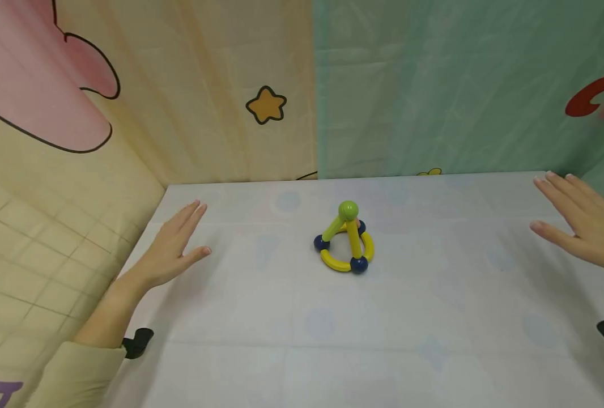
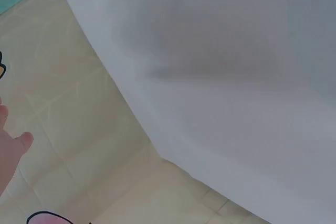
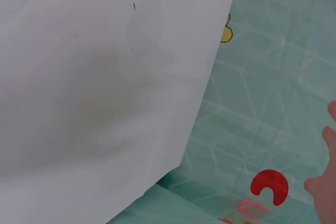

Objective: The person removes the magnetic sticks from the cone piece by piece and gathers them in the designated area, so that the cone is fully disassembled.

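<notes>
Yellow cloth (image 1: 220,68) is hanging behind the left part of the counter (image 1: 292,317), and green cloth (image 1: 434,85) is hanging behind the right, the two meeting at a vertical line. An orange star (image 1: 266,105) is showing on the yellow side, a big pink shape (image 1: 42,85) is filling the upper left corner, and a red curl (image 1: 590,97) is showing far right. White with faint pale prints, the counter is carrying a toy (image 1: 354,241), which is standing between the two hands, well apart from both and towards the back edge. Its yellow ring (image 1: 335,263) is lying flat, with dark blue balls (image 1: 359,264) joining the curved pieces; a green rod (image 1: 332,229) and a yellow rod are leaning up from the ring to a green ball (image 1: 348,210) at the top. The left hand (image 1: 171,249) is hovering over the counter's left side, released, its fingers reaching out straight and its thumb pointing towards the toy. The right hand (image 1: 585,224) is hovering over the right side, likewise released, fingers extended and thumb spread. A pale sleeve (image 1: 80,374) is covering the left forearm, and a black piece (image 1: 137,343) is jutting out beside that wrist. Both wrist views are catching soft shadows on the white surface.
</notes>
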{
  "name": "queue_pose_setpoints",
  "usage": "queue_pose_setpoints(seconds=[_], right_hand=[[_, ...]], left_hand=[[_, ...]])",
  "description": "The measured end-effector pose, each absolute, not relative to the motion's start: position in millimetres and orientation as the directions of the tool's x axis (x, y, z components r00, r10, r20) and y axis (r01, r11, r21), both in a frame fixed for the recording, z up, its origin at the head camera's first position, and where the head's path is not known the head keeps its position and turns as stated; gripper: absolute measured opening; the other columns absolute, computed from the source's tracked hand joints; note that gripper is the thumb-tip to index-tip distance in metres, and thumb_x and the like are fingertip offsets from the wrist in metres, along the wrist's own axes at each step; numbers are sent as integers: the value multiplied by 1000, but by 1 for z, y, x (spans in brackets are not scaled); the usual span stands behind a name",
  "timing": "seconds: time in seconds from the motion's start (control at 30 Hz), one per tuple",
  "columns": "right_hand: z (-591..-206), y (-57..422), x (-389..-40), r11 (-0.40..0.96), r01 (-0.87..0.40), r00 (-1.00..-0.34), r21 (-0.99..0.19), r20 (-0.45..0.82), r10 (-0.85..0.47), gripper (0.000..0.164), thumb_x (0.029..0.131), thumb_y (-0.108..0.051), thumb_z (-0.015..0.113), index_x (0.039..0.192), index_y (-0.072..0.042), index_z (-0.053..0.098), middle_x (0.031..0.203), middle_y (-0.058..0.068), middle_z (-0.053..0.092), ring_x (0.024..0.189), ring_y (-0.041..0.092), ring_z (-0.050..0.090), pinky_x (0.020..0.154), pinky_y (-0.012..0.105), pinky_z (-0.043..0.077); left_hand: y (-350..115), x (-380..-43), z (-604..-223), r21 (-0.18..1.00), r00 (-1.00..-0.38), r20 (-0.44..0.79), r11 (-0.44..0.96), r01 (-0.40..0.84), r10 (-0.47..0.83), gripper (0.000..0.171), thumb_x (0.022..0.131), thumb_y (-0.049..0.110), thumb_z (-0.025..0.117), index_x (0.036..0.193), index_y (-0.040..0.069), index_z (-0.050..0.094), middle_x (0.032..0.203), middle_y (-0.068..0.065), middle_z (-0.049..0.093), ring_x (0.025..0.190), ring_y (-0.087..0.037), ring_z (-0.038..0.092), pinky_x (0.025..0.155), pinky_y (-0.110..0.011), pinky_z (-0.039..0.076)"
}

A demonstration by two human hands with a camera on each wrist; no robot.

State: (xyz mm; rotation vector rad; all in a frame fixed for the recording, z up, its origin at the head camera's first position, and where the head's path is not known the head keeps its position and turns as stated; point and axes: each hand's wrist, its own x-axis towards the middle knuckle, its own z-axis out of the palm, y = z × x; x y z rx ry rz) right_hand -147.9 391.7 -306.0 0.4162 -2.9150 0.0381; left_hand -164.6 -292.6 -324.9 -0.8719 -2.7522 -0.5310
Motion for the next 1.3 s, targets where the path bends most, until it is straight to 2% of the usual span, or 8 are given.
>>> queue_pose_setpoints(seconds=[0.17,0.33,0.43,0.53,0.63,0.7,0.83,1.3], right_hand=[[-304,382,-153,947,-311,-933,-81,219,-287,81,93,-41,51,150,-7,5,153,23,5,139,40,1,97,72,0],[-298,365,-156,868,-379,-912,-321,288,-292,72,92,-24,56,147,0,16,148,30,16,135,46,12,103,64,3],[-290,353,-155,811,-381,-916,-443,299,-267,70,90,-17,60,147,-4,22,146,28,24,134,43,17,104,63,7],[-285,341,-154,793,-335,-934,-509,287,-210,68,88,-16,63,147,-13,29,143,18,32,129,30,25,110,38,16],[-282,329,-154,774,-307,-942,-553,294,-163,64,87,-17,66,144,-21,37,136,-2,40,118,10,31,95,10,22],[-280,320,-157,748,-338,-930,-571,325,-172,61,85,-15,68,141,-21,42,127,-15,42,109,-1,34,83,1,22],[-274,300,-163,681,-422,-901,-599,361,-240,54,84,-10,69,135,-15,49,119,-24,46,103,-7,40,82,0,28],[-274,227,-186,585,-587,-808,-559,360,-467,41,82,-10,72,121,-13,61,113,-4,59,94,3,56,83,7,39]], left_hand=[[-276,-168,-327,384,-812,351,719,580,467,67,88,23,65,144,5,32,143,-18,36,129,-38,32,101,-56,25],[-252,-168,-331,517,-812,429,629,581,397,51,83,6,69,131,7,51,124,-9,55,110,-25,51,88,-32,40],[-232,-164,-326,598,-841,396,592,541,369,45,85,5,67,128,5,53,120,-10,58,107,-25,54,86,-35,40],[-209,-158,-313,669,-869,343,557,492,356,42,86,3,65,126,0,52,119,-16,58,107,-30,54,88,-46,40],[-189,-157,-305,726,-877,309,504,467,368,41,87,1,63,125,-5,51,119,-20,56,108,-34,53,93,-52,37],[-180,-164,-310,761,-882,288,470,447,373,41,87,5,64,126,-1,52,120,-17,56,109,-31,53,94,-51,37],[-163,-179,-325,802,-884,241,431,414,401,42,88,16,65,128,9,53,123,-7,56,111,-24,53,95,-47,37],[-96,-203,-340,860,-870,137,378,342,474,42,88,23,66,128,14,53,123,-1,56,110,-24,54,93,-45,40]])
